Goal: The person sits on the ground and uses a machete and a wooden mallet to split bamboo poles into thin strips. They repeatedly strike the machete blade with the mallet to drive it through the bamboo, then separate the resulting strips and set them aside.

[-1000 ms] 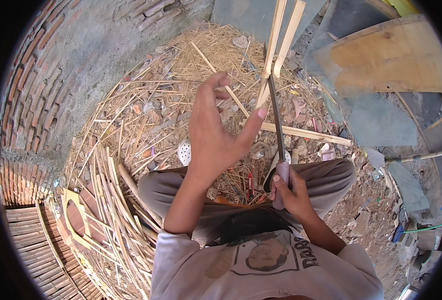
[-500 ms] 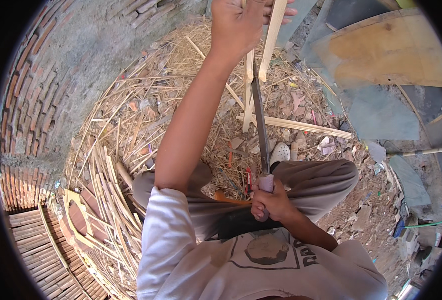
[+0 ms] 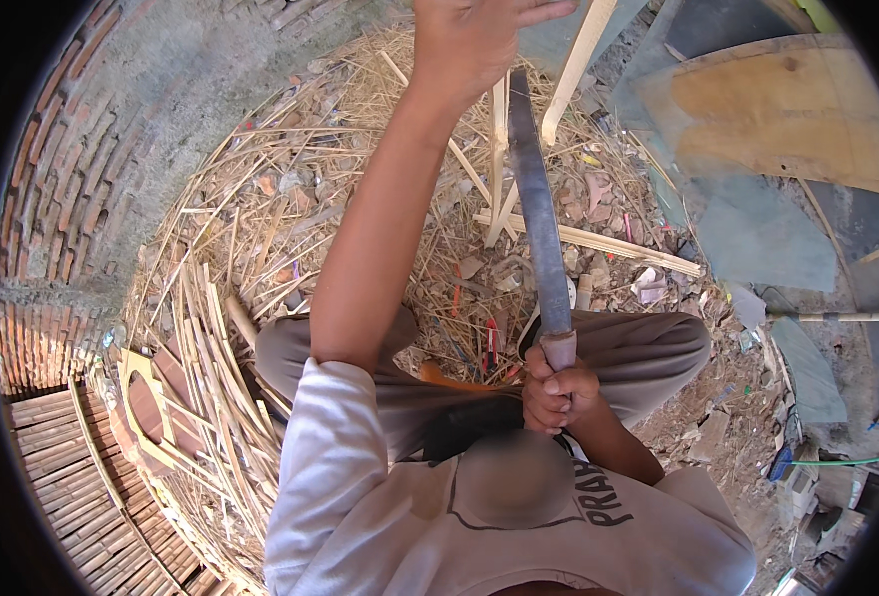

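My left hand [image 3: 469,45] is raised at the top edge, at a pale split bamboo strip [image 3: 499,129] that runs down from behind the palm. Its visible fingers stretch to the right; the rest are cut off by the frame. A second pale strip [image 3: 573,74] slants away to the right, apart from the first, its upper end out of view. My right hand [image 3: 559,397] is wrapped round the handle of a long knife [image 3: 537,199] above my lap. The broad dark blade points up between the two strips.
Bamboo shavings and rubble [image 3: 290,199] cover the ground before my crossed legs. Cut bamboo strips [image 3: 211,368] lie at my left, near a brick wall [image 3: 72,189] and a slatted bamboo surface [image 3: 101,487]. Flat sheets [image 3: 777,109] lean at the right.
The knife has turned to show its broad face, and its handle has moved slightly right. The right-hand strip has swung right, away from the other. My left hand has moved slightly up.
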The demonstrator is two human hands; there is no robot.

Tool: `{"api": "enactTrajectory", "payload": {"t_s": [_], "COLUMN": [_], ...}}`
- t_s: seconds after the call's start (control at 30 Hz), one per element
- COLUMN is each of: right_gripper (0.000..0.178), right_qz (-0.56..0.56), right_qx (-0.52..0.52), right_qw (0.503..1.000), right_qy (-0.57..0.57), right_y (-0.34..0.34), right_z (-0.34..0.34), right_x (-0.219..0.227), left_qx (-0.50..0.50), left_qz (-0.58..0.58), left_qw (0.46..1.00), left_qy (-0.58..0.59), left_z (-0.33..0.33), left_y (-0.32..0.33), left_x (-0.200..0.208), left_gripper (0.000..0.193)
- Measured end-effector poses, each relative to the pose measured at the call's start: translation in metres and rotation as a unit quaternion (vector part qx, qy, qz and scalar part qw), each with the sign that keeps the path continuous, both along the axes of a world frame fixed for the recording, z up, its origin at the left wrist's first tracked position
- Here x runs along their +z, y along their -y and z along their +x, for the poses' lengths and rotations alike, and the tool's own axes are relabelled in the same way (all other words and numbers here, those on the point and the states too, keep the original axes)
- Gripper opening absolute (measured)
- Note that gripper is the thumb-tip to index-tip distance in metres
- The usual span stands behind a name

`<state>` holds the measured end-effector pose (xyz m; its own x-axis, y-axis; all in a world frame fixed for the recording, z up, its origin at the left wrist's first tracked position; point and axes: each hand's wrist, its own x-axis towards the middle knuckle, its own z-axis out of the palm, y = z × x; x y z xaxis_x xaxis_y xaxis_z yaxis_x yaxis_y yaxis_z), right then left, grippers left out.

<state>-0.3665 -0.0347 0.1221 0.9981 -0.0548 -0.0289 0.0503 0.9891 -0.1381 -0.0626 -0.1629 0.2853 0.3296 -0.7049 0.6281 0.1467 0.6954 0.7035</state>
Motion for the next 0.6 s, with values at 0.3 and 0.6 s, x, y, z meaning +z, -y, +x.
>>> {"api": "enactTrajectory", "payload": {"t_s": [0.3,0.6], "right_gripper": [0.011,0.007], "right_qz": [-0.434,-0.421], "right_qx": [-0.141,-0.060], "right_qw": [0.782,0.808], "right_qy": [-0.425,-0.409], "right_y": [-0.019,-0.014], "right_z": [0.029,0.041], "right_x": [-0.029,-0.110], "left_qx": [-0.021,-0.020], "left_qz": [0.002,-0.009], "left_qw": [1.000,0.999], "left_qy": [-0.022,0.046], "left_z": [-0.013,-0.025], "left_y": [-0.006,-0.020], "left_x": [0.001,0.003], "left_gripper": [0.061,0.067]}}
